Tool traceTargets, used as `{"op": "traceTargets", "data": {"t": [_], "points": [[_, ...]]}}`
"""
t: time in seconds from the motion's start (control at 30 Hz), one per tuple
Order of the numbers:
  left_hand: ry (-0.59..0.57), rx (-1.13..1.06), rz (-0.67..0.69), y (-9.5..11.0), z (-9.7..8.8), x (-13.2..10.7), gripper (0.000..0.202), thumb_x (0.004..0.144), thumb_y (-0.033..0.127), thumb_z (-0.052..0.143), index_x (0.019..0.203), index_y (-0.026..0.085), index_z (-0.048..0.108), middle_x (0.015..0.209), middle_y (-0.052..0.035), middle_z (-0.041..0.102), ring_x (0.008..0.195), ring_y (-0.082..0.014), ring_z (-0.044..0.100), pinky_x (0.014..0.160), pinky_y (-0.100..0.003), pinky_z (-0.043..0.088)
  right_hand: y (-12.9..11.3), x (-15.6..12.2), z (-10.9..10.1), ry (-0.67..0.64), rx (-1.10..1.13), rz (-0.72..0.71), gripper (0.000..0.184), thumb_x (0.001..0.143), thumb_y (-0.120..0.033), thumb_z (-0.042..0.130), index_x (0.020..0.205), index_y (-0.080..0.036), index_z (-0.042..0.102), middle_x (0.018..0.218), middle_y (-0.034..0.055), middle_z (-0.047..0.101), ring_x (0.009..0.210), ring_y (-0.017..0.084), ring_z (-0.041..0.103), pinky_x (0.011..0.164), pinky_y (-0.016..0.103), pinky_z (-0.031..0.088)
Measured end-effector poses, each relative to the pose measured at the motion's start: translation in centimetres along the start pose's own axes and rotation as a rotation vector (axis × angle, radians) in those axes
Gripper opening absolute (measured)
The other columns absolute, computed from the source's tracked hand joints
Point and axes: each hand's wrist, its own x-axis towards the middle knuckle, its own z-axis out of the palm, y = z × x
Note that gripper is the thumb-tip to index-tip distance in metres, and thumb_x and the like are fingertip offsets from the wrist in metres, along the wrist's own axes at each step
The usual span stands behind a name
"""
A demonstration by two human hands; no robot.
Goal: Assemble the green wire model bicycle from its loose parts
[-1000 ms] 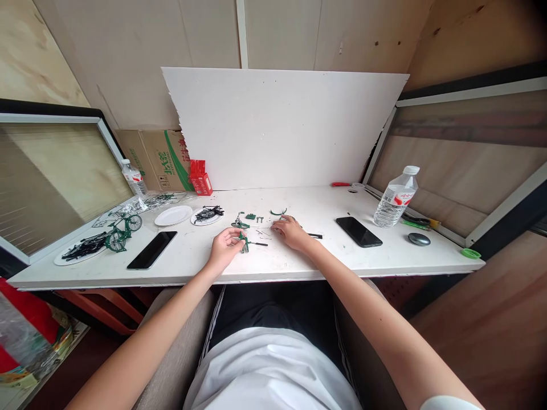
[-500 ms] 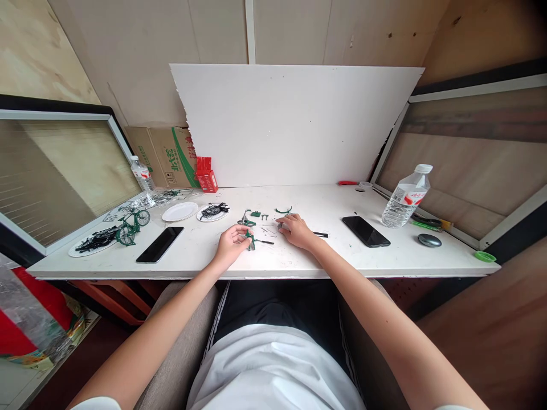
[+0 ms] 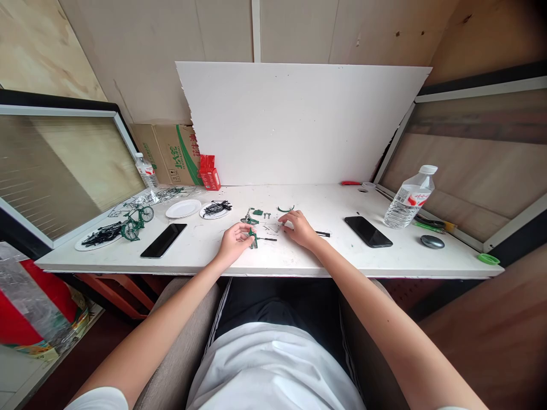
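Between the thumb and fingers of my left hand [image 3: 235,241] is a small green model bicycle part [image 3: 253,238], held just above the table; its exact kind is too small to tell. A thin black rod [image 3: 268,239] sticks out to the right beside it. My right hand [image 3: 299,229] is bent down to the tabletop, its thumb and fingertips close together over tiny thin pieces; what they pinch is too small to make out. Behind the hands lie a green curved piece [image 3: 286,209], a green flat piece [image 3: 258,212] and another part with a wheel [image 3: 248,219].
An assembled green model bicycle [image 3: 137,221] stands at the left by a plate [image 3: 81,246] of black parts. Phones lie on both sides, one left [image 3: 163,240], one right [image 3: 368,232]. A water bottle [image 3: 411,196] and a computer mouse [image 3: 432,242] are at the right.
My right hand's fingers have shifted slightly over the tiny pieces. My left hand still holds the green part. The whole view has moved a little.
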Motion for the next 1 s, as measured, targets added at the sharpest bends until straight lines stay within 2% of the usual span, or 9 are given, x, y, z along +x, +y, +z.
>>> {"op": "traceTargets", "data": {"t": [0.1, 0.2, 0.4, 0.53, 0.67, 1.0], "points": [[0.01, 0.001, 0.009, 0.0, 0.0, 0.0, 0.035, 0.075, 0.027, 0.084, 0.106, 0.017, 0.071, 0.105, -0.0105, 0.076, 0.077, -0.0167, 0.067, 0.075, -0.033, 0.055, -0.6, 0.2, -0.2, 0.011, 0.029, -0.057, 0.024, 0.1, -0.014, 0.054, 0.113, -0.019, 0.073, 0.111, 0.0102, 0.071, 0.107, 0.026, 0.065, 0.095, 0.04, 0.053], [0.024, 0.007, 0.016, -0.1, 0.0, 0.0, 0.035, 0.075, 0.026, 0.084, 0.106, 0.017, 0.071, 0.104, -0.01, 0.076, 0.075, -0.016, 0.067, 0.073, -0.032, 0.055, -1.9, 0.3, -0.3, 0.047, 0.034, -0.113, 0.024, 0.105, -0.02, 0.052, 0.115, -0.019, 0.073, 0.113, 0.0118, 0.07, 0.1, 0.025, 0.068, 0.089, 0.038, 0.054], [0.087, 0.039, 0.042, -0.7, -0.1, 0.2, 0.038, 0.075, 0.027, 0.085, 0.109, 0.017, 0.073, 0.104, -0.0081, 0.073, 0.068, -0.0124, 0.064, 0.069, -0.03, 0.054, -5.5, -0.2, 0.5, 0.089, -0.009, -0.262, 0.028, 0.112, -0.028, 0.044, 0.121, -0.021, 0.07, 0.113, 0.0118, 0.071, 0.108, 0.025, 0.065, 0.092, 0.038, 0.053], [0.106, 0.039, 0.039, -0.8, -0.2, 0.2, 0.039, 0.076, 0.03, 0.086, 0.111, 0.017, 0.073, 0.101, -0.0077, 0.072, 0.067, -0.0126, 0.064, 0.068, -0.029, 0.053, -7.0, -0.8, 1.3, 0.036, -0.07, -0.313, 0.031, 0.113, -0.028, 0.04, 0.127, -0.023, 0.068, 0.113, 0.0121, 0.071, 0.108, 0.025, 0.064, 0.089, 0.037, 0.052], [0.101, 0.035, 0.02, -0.5, -0.1, 0.2, 0.041, 0.075, 0.032, 0.087, 0.11, 0.017, 0.072, 0.1, -0.0081, 0.071, 0.07, -0.0141, 0.064, 0.069, -0.03, 0.053, -7.4, -0.9, 1.7, 0.005, -0.11, -0.331, 0.031, 0.113, -0.026, 0.041, 0.125, -0.024, 0.069, 0.108, 0.0113, 0.071, 0.106, 0.025, 0.065, 0.084, 0.034, 0.052], [0.08, 0.04, 0.002, -0.1, 0.1, 0.3, 0.042, 0.075, 0.033, 0.088, 0.111, 0.016, 0.073, 0.102, -0.0101, 0.072, 0.07, -0.0149, 0.065, 0.069, -0.031, 0.054, -7.4, -0.5, 1.9, -0.016, -0.127, -0.309, 0.036, 0.114, -0.031, 0.036, 0.126, -0.023, 0.069, 0.109, 0.0121, 0.071, 0.107, 0.025, 0.063, 0.083, 0.035, 0.051]]}}
